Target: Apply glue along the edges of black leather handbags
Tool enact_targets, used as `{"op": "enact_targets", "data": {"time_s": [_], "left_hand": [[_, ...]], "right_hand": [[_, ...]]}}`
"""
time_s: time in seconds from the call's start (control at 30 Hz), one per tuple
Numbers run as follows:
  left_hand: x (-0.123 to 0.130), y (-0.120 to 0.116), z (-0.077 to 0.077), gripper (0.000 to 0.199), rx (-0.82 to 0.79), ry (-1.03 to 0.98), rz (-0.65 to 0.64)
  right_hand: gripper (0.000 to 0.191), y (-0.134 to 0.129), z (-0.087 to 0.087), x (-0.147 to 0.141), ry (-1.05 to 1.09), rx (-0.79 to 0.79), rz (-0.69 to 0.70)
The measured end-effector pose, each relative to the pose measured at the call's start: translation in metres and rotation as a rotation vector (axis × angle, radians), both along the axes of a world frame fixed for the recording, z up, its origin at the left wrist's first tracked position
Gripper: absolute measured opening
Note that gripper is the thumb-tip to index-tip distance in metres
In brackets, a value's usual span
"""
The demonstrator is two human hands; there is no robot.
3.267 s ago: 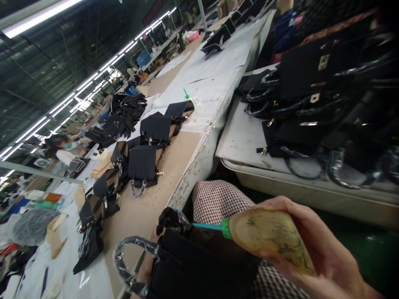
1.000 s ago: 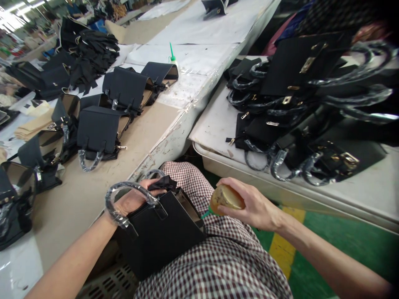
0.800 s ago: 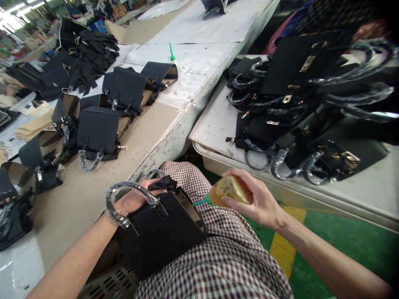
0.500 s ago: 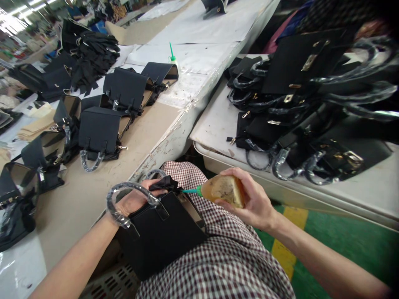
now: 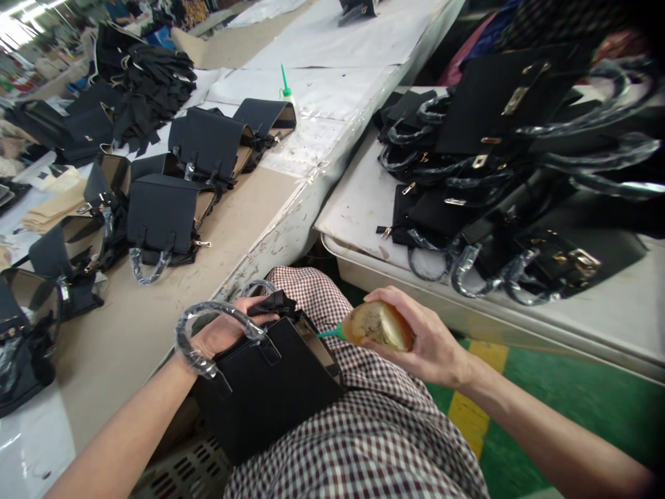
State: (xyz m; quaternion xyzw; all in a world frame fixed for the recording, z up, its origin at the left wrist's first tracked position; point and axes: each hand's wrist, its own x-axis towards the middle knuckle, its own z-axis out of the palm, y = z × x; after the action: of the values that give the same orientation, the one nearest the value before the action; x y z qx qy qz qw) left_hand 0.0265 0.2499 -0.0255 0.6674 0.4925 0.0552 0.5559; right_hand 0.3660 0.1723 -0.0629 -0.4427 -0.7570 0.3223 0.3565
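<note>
Left hand (image 5: 224, 335) is holding black cloth (image 5: 276, 303) atop the black handbag (image 5: 270, 395) on the near lap (image 5: 405, 433), right hand (image 5: 433, 339) is clasping an amber squeeze bottle (image 5: 379, 324), green nozzle (image 5: 331, 333) pointing left at beige lining (image 5: 323, 352), a light, steady squeeze probably suiting best.

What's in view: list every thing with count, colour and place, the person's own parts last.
Lap bag: 1, black, on the lap
Amber bottle: 1, green tip, in the right hand
Second bottle: 1, green-tipped, on the left table
Left table: 1, white and tan, left
Table bags: several, black, on the left table
Cloth heap: 1, black, behind them
Sheets: stack, tan, far left
Right table: 1, white, right
Piled bags: count unclear, black, on the right table
Crate: 1, pale, below the lap bag
Floor: green, yellow stripe
Background: blurred
Checked garment: 1, dark and white, lap
Left hand: 1, holding the lap bag
Right hand: 1, around the amber bottle
</note>
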Motion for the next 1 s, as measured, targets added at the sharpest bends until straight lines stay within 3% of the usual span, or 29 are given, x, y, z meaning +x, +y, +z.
{"op": "enact_targets", "data": {"time_s": [0.3, 0.67, 1.0], "left_hand": [[0.002, 0.001, 0.000, 0.036, 0.009, 0.014, -0.007], [0.003, 0.001, -0.001, 0.032, 0.040, 0.044, -0.004], [0.007, -0.005, 0.012, 0.036, 0.041, 0.095, -0.020]], "right_hand": [[0.048, -0.007, -0.006, 0.001, 0.057, 0.017, -0.047], [0.046, -0.010, -0.009, 0.004, -0.048, -0.141, 0.056], [0.040, -0.015, -0.007, 0.003, -0.081, -0.232, 0.070]]}}
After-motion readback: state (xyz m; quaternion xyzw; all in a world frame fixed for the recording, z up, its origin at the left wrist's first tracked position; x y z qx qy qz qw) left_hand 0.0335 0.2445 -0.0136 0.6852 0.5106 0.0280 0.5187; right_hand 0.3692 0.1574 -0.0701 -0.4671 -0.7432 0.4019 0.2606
